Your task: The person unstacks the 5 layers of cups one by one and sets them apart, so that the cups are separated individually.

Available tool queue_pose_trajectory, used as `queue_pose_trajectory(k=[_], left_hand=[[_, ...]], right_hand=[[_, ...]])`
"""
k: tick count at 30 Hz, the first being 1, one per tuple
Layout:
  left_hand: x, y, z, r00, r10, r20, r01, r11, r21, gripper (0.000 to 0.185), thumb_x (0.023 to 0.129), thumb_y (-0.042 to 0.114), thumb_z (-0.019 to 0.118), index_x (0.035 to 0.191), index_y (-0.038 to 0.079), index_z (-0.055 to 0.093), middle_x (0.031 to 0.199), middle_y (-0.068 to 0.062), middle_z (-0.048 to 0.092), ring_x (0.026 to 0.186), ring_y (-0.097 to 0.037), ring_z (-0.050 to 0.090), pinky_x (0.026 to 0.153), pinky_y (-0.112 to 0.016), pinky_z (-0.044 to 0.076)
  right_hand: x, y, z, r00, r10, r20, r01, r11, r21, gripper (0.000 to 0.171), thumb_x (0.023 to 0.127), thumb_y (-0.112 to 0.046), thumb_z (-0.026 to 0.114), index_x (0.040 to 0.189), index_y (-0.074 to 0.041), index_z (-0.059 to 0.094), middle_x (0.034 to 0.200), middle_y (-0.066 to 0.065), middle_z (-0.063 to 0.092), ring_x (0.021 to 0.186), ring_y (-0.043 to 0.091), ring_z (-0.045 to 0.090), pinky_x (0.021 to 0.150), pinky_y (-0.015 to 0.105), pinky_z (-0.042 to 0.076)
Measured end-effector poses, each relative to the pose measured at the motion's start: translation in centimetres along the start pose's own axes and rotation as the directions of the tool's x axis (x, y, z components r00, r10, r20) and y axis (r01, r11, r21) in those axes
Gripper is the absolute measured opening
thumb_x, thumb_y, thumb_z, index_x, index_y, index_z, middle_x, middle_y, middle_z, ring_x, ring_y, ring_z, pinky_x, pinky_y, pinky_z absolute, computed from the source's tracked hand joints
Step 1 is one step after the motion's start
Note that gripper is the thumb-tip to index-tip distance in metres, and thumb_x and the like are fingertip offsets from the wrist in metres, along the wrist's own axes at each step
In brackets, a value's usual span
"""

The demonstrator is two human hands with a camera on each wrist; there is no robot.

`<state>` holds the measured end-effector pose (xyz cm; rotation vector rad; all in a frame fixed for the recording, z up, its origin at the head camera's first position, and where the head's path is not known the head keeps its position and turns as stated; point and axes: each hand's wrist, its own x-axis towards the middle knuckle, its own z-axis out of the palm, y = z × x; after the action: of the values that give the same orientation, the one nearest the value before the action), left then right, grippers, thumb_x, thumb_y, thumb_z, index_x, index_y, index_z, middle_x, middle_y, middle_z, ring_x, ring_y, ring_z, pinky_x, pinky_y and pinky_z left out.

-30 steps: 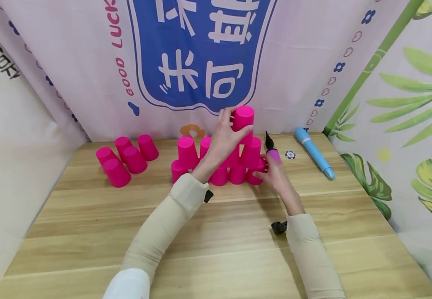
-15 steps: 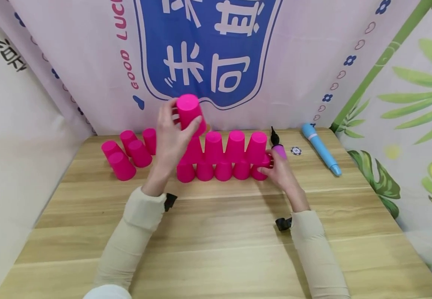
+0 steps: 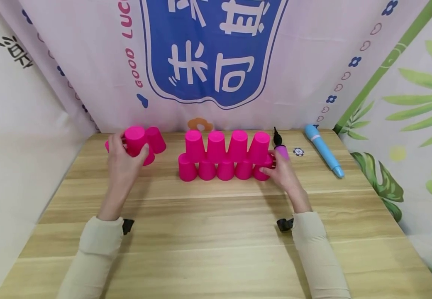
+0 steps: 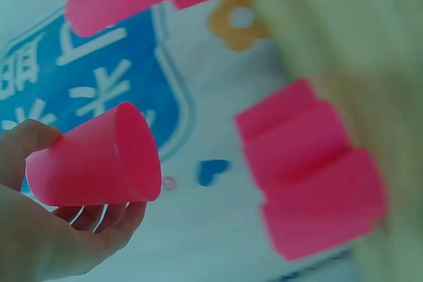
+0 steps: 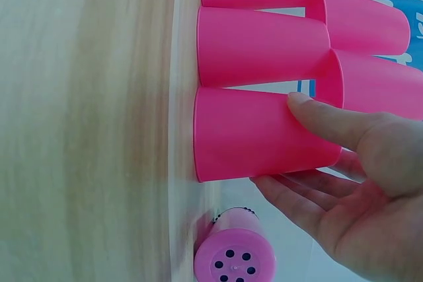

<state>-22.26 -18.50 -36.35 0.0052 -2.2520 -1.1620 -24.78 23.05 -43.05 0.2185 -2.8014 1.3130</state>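
My left hand (image 3: 120,164) grips an upside-down pink plastic cup (image 3: 135,140) at the left of the table, in front of or over other pink cups, one of them (image 3: 157,140) showing just right of it. In the left wrist view the held cup (image 4: 86,163) lies between thumb and fingers, its mouth facing right. My right hand (image 3: 284,171) holds the rightmost bottom cup (image 3: 262,172) of a two-row stack, thumb on one side and fingers on the other. Several inverted cups make the bottom row (image 3: 207,170); several more form the upper row (image 3: 216,146), bridging those below.
Right of the stack are a purple tube with a black nozzle (image 3: 281,151), a poker chip (image 3: 298,152) and a light blue pen-shaped object (image 3: 324,150). A printed cloth (image 3: 294,74) hangs behind the wooden table (image 3: 208,241).
My left hand has carried its cup from above the stack's right end leftward and down to the separate cup group. My right hand stays on the same bottom cup.
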Motion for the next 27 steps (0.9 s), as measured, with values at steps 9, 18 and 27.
queue_pose_trajectory(k=[9, 18, 27], left_hand=[[-1.1, -5.1, 0.7, 0.971, -0.183, 0.153, 0.180, 0.983, 0.032, 0.061, 0.085, 0.011, 0.069, 0.131, -0.010, 0.035, 0.129, -0.027, 0.043, 0.118, -0.039, 0.046, 0.101, -0.049, 0.040], [-1.4, -7.7, 1.7, 0.962, -0.220, 0.160, 0.192, 0.966, 0.172, 0.056, 0.085, 0.010, 0.070, 0.125, -0.013, 0.038, 0.122, -0.031, 0.046, 0.114, -0.045, 0.047, 0.100, -0.053, 0.039], [-1.1, -8.0, 1.7, 0.951, -0.245, 0.188, 0.204, 0.956, 0.210, 0.056, 0.086, 0.013, 0.069, 0.124, -0.013, 0.037, 0.119, -0.032, 0.047, 0.110, -0.047, 0.049, 0.096, -0.055, 0.041]], right_hand=[[-0.2, 0.5, -0.2, 1.000, 0.008, -0.014, -0.008, 1.000, -0.014, 0.062, 0.086, -0.005, 0.071, 0.138, 0.007, 0.038, 0.125, 0.026, 0.052, 0.113, 0.041, 0.055, 0.094, 0.048, 0.048], [-0.3, 0.4, 0.1, 0.999, 0.034, -0.004, -0.034, 0.999, -0.002, 0.062, 0.086, -0.008, 0.071, 0.137, 0.004, 0.038, 0.126, 0.024, 0.052, 0.114, 0.039, 0.056, 0.095, 0.046, 0.049], [0.0, 0.3, 0.0, 1.000, -0.008, -0.016, 0.008, 1.000, -0.030, 0.062, 0.086, -0.008, 0.071, 0.137, 0.006, 0.038, 0.125, 0.026, 0.053, 0.112, 0.041, 0.056, 0.094, 0.048, 0.049]])
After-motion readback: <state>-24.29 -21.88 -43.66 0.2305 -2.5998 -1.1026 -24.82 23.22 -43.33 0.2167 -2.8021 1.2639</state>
